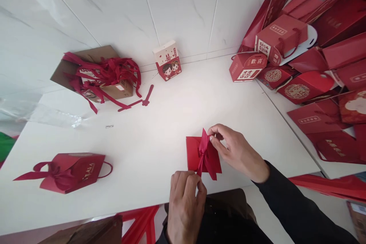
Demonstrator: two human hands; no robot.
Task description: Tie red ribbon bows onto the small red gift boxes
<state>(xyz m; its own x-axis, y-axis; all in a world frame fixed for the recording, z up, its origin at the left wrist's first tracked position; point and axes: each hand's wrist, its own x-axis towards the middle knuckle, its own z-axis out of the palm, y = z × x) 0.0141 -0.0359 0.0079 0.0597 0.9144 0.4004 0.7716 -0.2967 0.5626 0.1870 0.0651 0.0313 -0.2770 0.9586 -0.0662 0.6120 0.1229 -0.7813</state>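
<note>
A red gift box stands on the white table near its front edge. Across its top runs a red ribbon, gathered into a knot or bow. My right hand pinches a ribbon loop at the box's far right side between thumb and fingertips. At the near side, my left hand has its fingers curled onto another part of the ribbon; its fingertips are partly hidden behind the hand. To the left lies another red box with a ribbon bow and a cord handle, apart from both hands.
A cardboard box full of red ribbons sits at the back left, with ribbon pieces beside it. By the wall stands a small cartoon-printed box. Many red gift boxes are piled at the right. Clear plastic lies left.
</note>
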